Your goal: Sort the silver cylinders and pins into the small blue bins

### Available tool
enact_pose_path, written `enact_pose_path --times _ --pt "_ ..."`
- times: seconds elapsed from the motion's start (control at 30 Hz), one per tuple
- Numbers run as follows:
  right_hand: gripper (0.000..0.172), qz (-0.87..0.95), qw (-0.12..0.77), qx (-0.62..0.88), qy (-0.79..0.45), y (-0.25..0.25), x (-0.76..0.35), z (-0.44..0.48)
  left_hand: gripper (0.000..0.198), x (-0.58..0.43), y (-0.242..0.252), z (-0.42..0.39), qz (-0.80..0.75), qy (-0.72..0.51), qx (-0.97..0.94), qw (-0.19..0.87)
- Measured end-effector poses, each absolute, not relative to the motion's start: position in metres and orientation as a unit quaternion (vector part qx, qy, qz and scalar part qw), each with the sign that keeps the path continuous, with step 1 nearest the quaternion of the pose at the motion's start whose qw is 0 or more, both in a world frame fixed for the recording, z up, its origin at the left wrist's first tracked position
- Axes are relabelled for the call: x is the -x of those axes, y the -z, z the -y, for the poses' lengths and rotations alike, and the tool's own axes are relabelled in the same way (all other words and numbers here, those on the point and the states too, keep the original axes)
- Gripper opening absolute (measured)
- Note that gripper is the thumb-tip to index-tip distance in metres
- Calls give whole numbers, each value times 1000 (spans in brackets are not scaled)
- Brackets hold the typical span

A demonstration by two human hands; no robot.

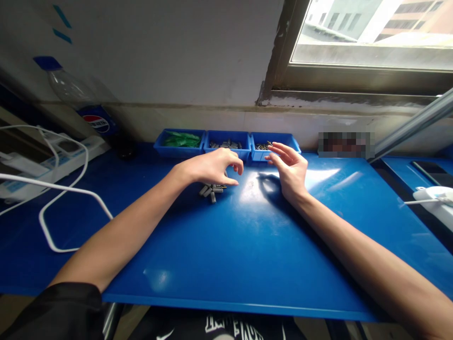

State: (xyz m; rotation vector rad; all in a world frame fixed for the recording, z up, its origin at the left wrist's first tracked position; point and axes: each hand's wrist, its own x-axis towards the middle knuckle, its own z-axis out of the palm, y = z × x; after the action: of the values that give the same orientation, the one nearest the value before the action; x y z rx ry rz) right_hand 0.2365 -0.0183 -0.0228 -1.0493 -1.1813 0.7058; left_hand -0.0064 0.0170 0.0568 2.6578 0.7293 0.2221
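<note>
My left hand (220, 166) hovers over a small pile of grey metal cylinders (213, 192) on the blue table, some with brassy ends. Its fingers are curled and its thumb stands apart, with nothing visible between them. My right hand (292, 171) is at the front of the right blue bin (294, 146), which contains small brassy metal pieces (261, 147). Its fingers reach towards these pieces, with the thumb apart from them. A small dark bit shows by the fingertips; whether they touch it I cannot tell. The middle bin (244, 154) contains grey metal parts, partly behind my left hand.
A left bin (163, 150) has green pieces in it. A cola bottle (102, 123) stands at the back left, beside a white power strip (21, 186) and a looping white cable (44, 219). At the right are a phone (433, 172) and a white device (437, 200).
</note>
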Motion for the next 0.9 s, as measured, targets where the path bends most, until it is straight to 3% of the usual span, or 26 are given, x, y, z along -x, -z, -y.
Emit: enact_pose_path --times 0.17,0.33,0.9 --pt "37 542 627 452 -330 21 -233 23 40 9 -58 -14 -241 19 -951 190" --pt "37 549 613 454 -342 20 -230 26 43 7 -52 -13 -242 15 -952 186" --pt "37 542 600 461 -365 21 -231 24 34 2 -41 -15 -247 -8 -957 153"
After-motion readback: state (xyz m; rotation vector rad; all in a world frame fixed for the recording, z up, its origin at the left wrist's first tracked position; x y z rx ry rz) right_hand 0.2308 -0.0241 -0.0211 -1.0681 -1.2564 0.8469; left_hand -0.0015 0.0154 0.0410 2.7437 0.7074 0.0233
